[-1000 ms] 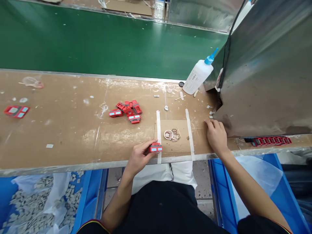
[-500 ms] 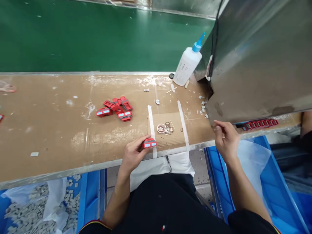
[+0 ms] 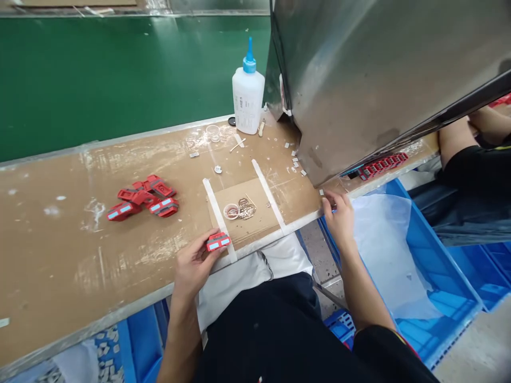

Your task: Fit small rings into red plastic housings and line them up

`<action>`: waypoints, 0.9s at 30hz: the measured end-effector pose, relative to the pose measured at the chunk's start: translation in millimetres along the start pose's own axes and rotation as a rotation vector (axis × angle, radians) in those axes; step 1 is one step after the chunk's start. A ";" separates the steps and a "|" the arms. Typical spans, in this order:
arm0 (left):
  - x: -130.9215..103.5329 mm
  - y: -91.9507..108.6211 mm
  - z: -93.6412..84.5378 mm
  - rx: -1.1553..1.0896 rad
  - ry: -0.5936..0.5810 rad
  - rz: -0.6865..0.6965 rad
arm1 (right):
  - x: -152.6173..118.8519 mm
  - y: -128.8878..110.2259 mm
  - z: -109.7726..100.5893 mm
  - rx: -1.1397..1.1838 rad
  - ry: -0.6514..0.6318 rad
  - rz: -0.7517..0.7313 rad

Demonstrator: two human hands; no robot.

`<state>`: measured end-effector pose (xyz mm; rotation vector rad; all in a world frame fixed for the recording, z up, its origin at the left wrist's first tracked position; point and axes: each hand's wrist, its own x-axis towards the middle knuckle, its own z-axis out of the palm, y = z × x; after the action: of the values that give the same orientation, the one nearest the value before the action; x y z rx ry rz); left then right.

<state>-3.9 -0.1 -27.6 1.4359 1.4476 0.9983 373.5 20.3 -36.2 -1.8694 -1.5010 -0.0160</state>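
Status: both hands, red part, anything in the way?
Left hand holding red part. Right hand at small pale piece, grip unclear. Metal box close beyond right hand, possible obstruction.

Bare tabletop (image 3: 72,266) runs between the pile of red pieces (image 3: 139,198) and the left hand (image 3: 194,263): low lane there. Small cup (image 3: 231,211) obstructs just ahead of that hand; second gap opens from the right tape strip (image 3: 269,197) to the right hand (image 3: 339,215). Metal housing (image 3: 379,74) walls off ground beyond, white bottle (image 3: 248,101) standing tall at the back edge.

Factory workshop, with a green belt (image 3: 120,80), long workbench (image 3: 59,266), blue bins (image 3: 447,271)
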 end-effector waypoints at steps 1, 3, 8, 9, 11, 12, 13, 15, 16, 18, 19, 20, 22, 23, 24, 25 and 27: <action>0.2 0.4 0.5 -0.003 -0.001 -0.009 | 10.6 1.7 2.3 -0.027 -0.027 0.016; 0.6 1.3 1.1 0.000 0.008 -0.019 | 25.0 3.9 6.4 -0.065 -0.075 0.028; 1.6 4.5 -1.2 0.081 -0.029 0.033 | 37.9 3.8 1.0 -0.048 -0.191 -0.039; 1.8 5.9 -1.5 0.098 -0.058 0.051 | 37.4 1.7 -3.3 -0.044 -0.213 -0.041; 2.2 9.3 -0.9 0.111 -0.126 0.075 | 31.8 -8.5 -13.3 -0.002 -0.249 -0.044; 2.1 11.1 0.1 0.101 -0.159 0.077 | 26.7 -17.4 -18.1 0.049 -0.266 -0.051; 1.9 12.7 1.5 0.075 -0.190 0.068 | 20.3 -29.0 -22.0 0.120 -0.291 -0.064; 0.7 14.9 4.7 -0.009 -0.233 0.026 | 5.3 -58.7 -26.0 0.307 -0.377 -0.109; -0.1 15.4 6.2 -0.058 -0.245 0.003 | -2.4 -75.2 -25.8 0.406 -0.436 -0.135; -1.6 14.8 8.0 -0.143 -0.266 -0.015 | -16.2 -107.0 -21.0 0.579 -0.549 -0.174; -2.3 13.8 8.1 -0.174 -0.274 -0.006 | -21.9 -120.8 -16.8 0.646 -0.597 -0.186; -2.9 12.4 7.8 -0.199 -0.276 0.014 | -26.5 -132.6 -11.6 0.698 -0.638 -0.192; -4.0 9.0 6.0 -0.230 -0.266 0.058 | -33.3 -149.8 0.4 0.766 -0.715 -0.199; -4.5 7.3 4.8 -0.236 -0.259 0.076 | -35.6 -155.4 6.5 0.784 -0.746 -0.201; -5.1 5.7 3.7 -0.234 -0.259 0.090 | -37.3 -159.4 12.2 0.793 -0.768 -0.202; -5.6 4.3 2.7 -0.229 -0.263 0.103 | -38.7 -162.0 17.1 0.795 -0.781 -0.200; -6.5 2.2 1.5 -0.216 -0.278 0.126 | -40.6 -164.4 24.3 0.786 -0.781 -0.200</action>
<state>-1.9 -6.6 -25.8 1.4541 1.0280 0.9574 210.3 8.2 13.9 -1.0972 -1.8002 1.1504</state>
